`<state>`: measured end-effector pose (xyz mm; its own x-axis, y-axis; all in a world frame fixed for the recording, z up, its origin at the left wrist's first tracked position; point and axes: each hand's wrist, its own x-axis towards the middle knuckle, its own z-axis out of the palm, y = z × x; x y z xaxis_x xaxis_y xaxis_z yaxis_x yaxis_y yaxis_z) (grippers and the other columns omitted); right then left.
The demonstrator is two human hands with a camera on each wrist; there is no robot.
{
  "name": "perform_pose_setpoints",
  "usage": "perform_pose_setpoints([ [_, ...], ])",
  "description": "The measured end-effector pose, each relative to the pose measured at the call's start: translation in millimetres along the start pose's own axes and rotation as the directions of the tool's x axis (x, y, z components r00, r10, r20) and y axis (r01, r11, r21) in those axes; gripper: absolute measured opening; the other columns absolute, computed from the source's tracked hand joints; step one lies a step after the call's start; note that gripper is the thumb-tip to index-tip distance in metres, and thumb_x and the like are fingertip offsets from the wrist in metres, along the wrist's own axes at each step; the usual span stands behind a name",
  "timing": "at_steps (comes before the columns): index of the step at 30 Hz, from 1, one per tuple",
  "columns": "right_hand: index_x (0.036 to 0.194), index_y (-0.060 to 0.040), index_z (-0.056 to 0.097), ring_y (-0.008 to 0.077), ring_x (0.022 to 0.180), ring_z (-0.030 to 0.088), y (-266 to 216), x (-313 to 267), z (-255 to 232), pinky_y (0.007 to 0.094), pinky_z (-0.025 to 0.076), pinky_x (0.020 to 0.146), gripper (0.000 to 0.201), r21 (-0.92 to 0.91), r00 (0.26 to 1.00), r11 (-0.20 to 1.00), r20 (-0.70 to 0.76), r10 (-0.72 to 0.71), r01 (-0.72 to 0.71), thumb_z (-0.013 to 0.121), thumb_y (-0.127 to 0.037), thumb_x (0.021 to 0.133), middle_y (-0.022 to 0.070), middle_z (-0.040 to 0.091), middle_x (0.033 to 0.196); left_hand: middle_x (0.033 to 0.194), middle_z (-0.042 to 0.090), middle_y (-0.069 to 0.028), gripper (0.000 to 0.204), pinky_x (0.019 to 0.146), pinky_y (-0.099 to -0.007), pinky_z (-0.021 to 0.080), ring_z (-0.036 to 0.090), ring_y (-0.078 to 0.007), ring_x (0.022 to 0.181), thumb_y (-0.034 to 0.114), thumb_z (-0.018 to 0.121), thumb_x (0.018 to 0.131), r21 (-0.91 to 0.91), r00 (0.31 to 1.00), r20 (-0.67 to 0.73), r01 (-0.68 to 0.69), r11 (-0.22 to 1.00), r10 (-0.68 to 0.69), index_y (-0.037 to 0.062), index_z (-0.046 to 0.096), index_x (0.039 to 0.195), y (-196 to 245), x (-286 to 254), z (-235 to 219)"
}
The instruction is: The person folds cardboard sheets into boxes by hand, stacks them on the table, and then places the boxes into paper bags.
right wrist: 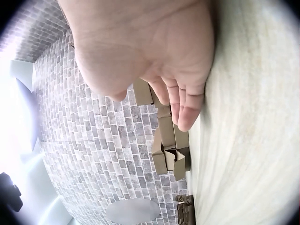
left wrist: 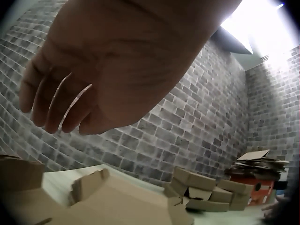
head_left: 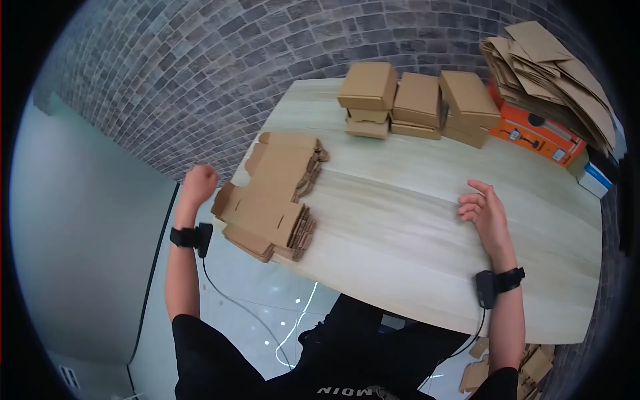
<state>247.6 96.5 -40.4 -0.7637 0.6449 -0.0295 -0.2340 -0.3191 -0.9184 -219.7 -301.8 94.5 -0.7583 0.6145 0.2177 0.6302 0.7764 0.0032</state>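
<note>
A stack of flat, die-cut cardboard box blanks (head_left: 267,183) lies at the table's left side, their tabs and slots showing. Just left of the stack, past the table edge, my left hand (head_left: 200,185) is raised with nothing in it. In the left wrist view the fingers of that hand (left wrist: 108,70) hang loosely bent, with thin gaps between them, above the cardboard. My right hand (head_left: 487,217) is over the right part of the table, holding nothing. Its fingers (right wrist: 187,112) are slightly bent and relaxed, close to the tabletop in the right wrist view.
Folded cardboard boxes (head_left: 417,97) stand in piles along the back of the table (head_left: 387,220). At the back right, more flat cardboard (head_left: 553,73) is heaped on an orange box (head_left: 533,133), beside a blue and white box (head_left: 595,180). Cardboard pieces (head_left: 533,367) lie below the table's right front.
</note>
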Motion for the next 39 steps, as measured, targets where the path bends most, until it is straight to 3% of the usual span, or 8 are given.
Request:
perform_pose_setpoints([
  [8,0.132,0.0021,0.046,0.0177,0.080,0.063,-2.5,1.8,1.7,0.0297,0.052,0.072,0.055,-0.035,1.000,0.999,-0.013,0.026,-0.027,0.032,-0.044,0.106,0.0134,0.064,0.095,0.084,0.065,-0.0261,0.019,0.075,-0.0493,0.052,0.064,-0.0437,0.084,0.011,0.054,0.082,-0.069,0.992,0.097,0.086,0.994,-0.079,-0.0013,0.068,0.083,-6.2,-54.7,35.3],
  [14,0.131,0.0027,0.046,0.0176,0.079,0.062,-2.5,1.0,2.0,0.0297,0.052,0.071,0.055,-0.018,0.999,1.000,-0.032,0.024,-0.024,0.032,-0.045,0.106,0.0132,0.064,0.094,0.081,0.064,-0.0246,0.018,0.070,-0.0443,0.052,0.065,-0.0409,0.081,0.009,0.053,0.081,-0.181,0.974,-0.212,0.045,0.982,-0.084,-0.0014,0.067,0.088,-7.1,-52.0,41.4],
  [17,0.131,0.0024,0.046,0.0176,0.079,0.063,-2.8,0.9,1.2,0.0296,0.052,0.072,0.055,-0.011,0.999,1.000,-0.034,0.021,-0.022,0.032,-0.045,0.106,0.0132,0.064,0.094,0.080,0.065,-0.0243,0.018,0.069,-0.0430,0.052,0.065,-0.0400,0.078,0.012,0.056,0.082,-0.136,0.991,-0.132,-0.014,0.991,-0.004,-0.0015,0.068,0.085,-8.1,-52.2,44.6],
  [22,0.131,-0.0004,0.047,0.0163,0.080,0.062,-1.7,-0.3,0.0,0.0282,0.051,0.073,0.056,-0.026,1.000,0.999,-0.001,0.025,-0.025,0.034,-0.048,0.105,0.0112,0.064,0.094,0.083,0.066,-0.0250,0.021,0.072,-0.0456,0.053,0.066,-0.0410,0.079,0.018,0.059,0.079,-0.142,0.981,0.175,0.108,0.984,-0.082,0.0003,0.071,0.078,-4.0,-50.6,53.5],
  [25,0.130,0.0015,0.047,0.0179,0.080,0.063,-0.4,1.0,-1.8,0.0298,0.052,0.073,0.054,-0.001,1.000,1.000,0.002,0.015,-0.015,0.033,-0.045,0.106,0.0141,0.065,0.095,0.077,0.067,-0.0231,0.021,0.070,-0.0420,0.053,0.068,-0.0356,0.075,0.019,0.065,0.076,-0.143,0.961,0.194,0.228,0.963,-0.199,-0.0011,0.070,0.078,-8.1,-40.9,64.0],
  [29,0.131,0.0011,0.047,0.0181,0.080,0.063,-0.7,0.9,-2.6,0.0299,0.053,0.073,0.054,0.008,1.000,1.000,0.011,0.005,-0.005,0.034,-0.045,0.106,0.0143,0.065,0.095,0.076,0.068,-0.0190,0.024,0.070,-0.0379,0.053,0.068,-0.0276,0.073,0.018,0.071,0.070,-0.336,0.983,0.097,0.179,0.925,-0.155,-0.0018,0.067,0.083,-18.5,-39.6,71.1],
  [35,0.130,0.0006,0.046,0.0181,0.081,0.063,-0.3,0.7,-4.3,0.0299,0.053,0.072,0.049,0.030,1.000,1.000,0.008,0.004,-0.004,0.036,-0.040,0.106,0.0144,0.065,0.096,0.082,0.065,-0.0177,0.027,0.070,-0.0382,0.052,0.066,-0.0289,0.078,0.013,0.071,0.070,-0.262,0.951,0.295,0.168,0.950,-0.087,0.0008,0.059,0.091,4.1,-25.3,34.2],
  [39,0.128,-0.0001,0.048,0.0172,0.081,0.063,-4.9,-2.2,-3.0,0.0289,0.053,0.072,0.040,0.009,1.000,1.000,0.016,0.014,-0.014,0.041,-0.032,0.105,0.0135,0.064,0.095,0.089,0.060,-0.0216,0.025,0.078,-0.0390,0.049,0.062,-0.0378,0.088,0.001,0.052,0.081,-0.350,0.972,-0.216,-0.166,0.922,0.093,0.0036,0.051,0.106,71.9,-50.9,-37.6],
])
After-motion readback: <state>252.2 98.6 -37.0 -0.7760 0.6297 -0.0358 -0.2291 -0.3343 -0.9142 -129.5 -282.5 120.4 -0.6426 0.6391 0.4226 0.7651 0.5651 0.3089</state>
